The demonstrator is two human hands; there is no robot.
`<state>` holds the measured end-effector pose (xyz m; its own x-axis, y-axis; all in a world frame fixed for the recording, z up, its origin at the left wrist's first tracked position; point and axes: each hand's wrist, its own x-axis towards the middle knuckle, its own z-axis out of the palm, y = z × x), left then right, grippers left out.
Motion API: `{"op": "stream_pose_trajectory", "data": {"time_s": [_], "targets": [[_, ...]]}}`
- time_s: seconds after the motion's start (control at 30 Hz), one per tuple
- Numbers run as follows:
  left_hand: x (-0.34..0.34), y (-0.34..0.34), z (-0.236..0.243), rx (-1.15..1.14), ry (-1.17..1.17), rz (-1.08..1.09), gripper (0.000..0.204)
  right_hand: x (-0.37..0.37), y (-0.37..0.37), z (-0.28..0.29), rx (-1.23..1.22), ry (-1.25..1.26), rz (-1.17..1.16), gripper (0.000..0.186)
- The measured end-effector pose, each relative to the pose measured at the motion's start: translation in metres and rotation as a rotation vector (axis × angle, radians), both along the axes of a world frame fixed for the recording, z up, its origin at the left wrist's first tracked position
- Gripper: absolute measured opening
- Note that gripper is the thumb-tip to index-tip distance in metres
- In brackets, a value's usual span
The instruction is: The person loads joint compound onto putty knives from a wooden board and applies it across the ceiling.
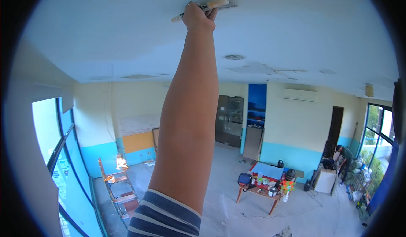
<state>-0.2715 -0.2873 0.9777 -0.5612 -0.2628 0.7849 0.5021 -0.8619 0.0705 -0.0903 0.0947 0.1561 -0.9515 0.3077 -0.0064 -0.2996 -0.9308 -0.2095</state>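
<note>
My left arm, in a striped sleeve, reaches straight up through the middle of the view. At the ceiling (127,30), my left hand (198,17) is closed round a flat plastering trowel (218,3) with a pale, worn handle. The trowel's long, thin blade lies close along the white ceiling surface, sticking out on both sides of the hand. Part of the handle is hidden by my fingers. My right hand is out of the picture.
Below stands a wooden table (270,191) crowded with containers and a bag. A wooden stepladder (122,194) is near the left windows (63,152). At the far right, a person (346,161) bends beside piled materials (359,180). A cable (270,216) crosses the floor.
</note>
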Motion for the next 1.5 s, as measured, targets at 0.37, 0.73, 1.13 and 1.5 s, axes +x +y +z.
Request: {"op": "stream_pose_trajectory", "data": {"time_s": [0.37,0.73,1.13,1.5], "targets": [[0.153,-0.193,0.029,0.018,0.370,0.404,0.049,-0.071,-0.022,0.039,0.062,-0.230,0.215,0.035],[0.334,-0.273,0.027,0.069,0.435,0.820,0.032,-0.140,-0.055,0.036,0.056,0.117,0.528,0.044],[0.230,-0.283,-0.191,0.177,-0.125,1.318,0.050,-0.134,-0.101,0.055,-0.065,0.036,0.546,0.033],[-0.007,-0.073,-0.547,-0.387,-0.825,0.461,0.030,-0.146,-0.155,0.125,0.144,-0.168,0.255,0.042]]}}
